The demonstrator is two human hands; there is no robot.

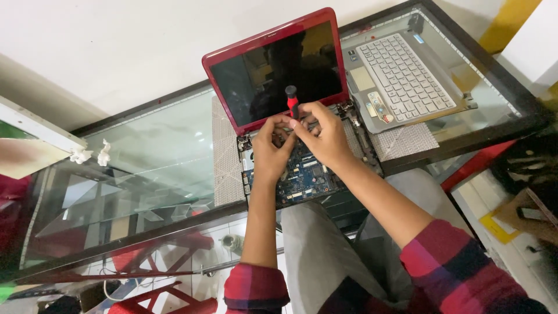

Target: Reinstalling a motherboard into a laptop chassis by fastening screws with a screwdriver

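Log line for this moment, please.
right hand: grips red-black screwdriver upright | left hand: on opened red laptop board | removed keyboard panel: right

Red laptop lid (pixel 273 35), blue circuit board (pixel 305 174)

The screwdriver (pixel 292 100) is red and black, the detached keyboard (pixel 404 75) silver-white, the sleeves (pixel 453 261) red-and-navy plaid, the table (pixel 157 151) frame black.

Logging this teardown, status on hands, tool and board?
Left hand resting on the exposed laptop board. Right hand gripping the red-and-black screwdriver upright near the hinge. Removed keyboard cover lies aside to the right; nothing blocking.
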